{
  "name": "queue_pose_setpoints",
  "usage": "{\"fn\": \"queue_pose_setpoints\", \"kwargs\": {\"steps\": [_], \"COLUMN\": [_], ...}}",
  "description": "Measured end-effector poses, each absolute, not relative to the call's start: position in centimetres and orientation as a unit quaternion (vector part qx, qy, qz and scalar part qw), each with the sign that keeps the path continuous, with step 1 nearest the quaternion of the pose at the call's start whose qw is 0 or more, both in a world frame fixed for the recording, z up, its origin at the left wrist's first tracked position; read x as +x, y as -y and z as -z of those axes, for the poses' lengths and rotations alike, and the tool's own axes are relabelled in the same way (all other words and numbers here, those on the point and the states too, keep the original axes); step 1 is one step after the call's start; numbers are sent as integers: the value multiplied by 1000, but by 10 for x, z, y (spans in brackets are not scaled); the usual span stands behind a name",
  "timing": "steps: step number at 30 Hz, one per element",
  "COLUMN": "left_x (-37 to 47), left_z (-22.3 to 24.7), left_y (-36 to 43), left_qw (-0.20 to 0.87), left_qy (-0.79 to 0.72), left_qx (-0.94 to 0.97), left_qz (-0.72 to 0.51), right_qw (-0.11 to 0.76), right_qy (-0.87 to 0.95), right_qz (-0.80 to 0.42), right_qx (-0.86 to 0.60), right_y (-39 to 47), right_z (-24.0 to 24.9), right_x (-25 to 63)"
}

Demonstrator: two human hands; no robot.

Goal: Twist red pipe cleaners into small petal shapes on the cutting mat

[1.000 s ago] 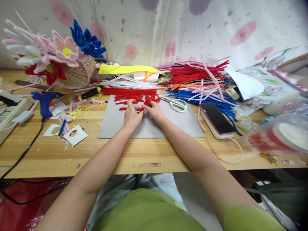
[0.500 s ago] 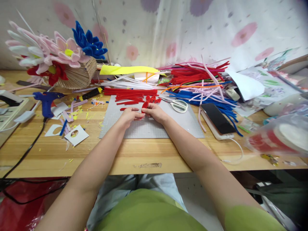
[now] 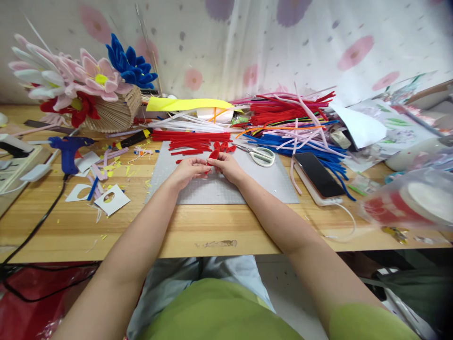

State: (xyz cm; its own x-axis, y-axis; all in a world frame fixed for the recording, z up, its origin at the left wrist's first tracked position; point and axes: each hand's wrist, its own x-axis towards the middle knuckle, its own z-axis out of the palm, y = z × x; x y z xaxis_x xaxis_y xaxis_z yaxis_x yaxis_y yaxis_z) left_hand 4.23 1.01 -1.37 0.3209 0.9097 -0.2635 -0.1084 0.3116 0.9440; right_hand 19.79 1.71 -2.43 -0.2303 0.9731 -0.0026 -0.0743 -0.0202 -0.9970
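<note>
My left hand [image 3: 192,172] and my right hand [image 3: 226,166] meet over the grey cutting mat [image 3: 226,192], fingertips pinched together. Between them is a bent red pipe cleaner [image 3: 214,154], mostly covered by my fingers; its looped top shows above my right fingertips. Just behind my hands lie several red looped pieces [image 3: 226,147]. Cut red pipe cleaners [image 3: 191,141] are lined up in rows at the back of the mat. White-handled scissors [image 3: 262,156] rest to the right of my right hand.
At the left are a blue glue gun [image 3: 70,153], a utility knife [image 3: 134,138], paper scraps [image 3: 112,199] and fuzzy flowers [image 3: 101,78]. Bundles of pipe cleaners [image 3: 283,111] lie along the back. A phone [image 3: 318,174] and a bagged cup [image 3: 399,205] stand at the right.
My left fingers have shifted slightly and curl more around the red pipe cleaner. Both hands stay at nearly the same spot, and the other things have not moved.
</note>
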Motion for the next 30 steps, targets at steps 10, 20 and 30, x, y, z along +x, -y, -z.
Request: {"fn": "queue_pose_setpoints", "kwargs": {"steps": [10,20,30], "left_x": [47,43,36], "left_z": [15,10,15], "left_y": [-10,-9,-16], "left_qw": [668,529,345], "left_qy": [-464,-479,-547], "left_qx": [456,608,664], "left_qz": [-362,-347,-375], "right_qw": [425,415,271], "right_qy": [578,577,698], "right_qz": [-568,-560,-536], "right_qx": [-402,-426,-390], "right_y": [-15,-16,-15], "right_z": [25,24,16], "right_x": [198,198,207]}}
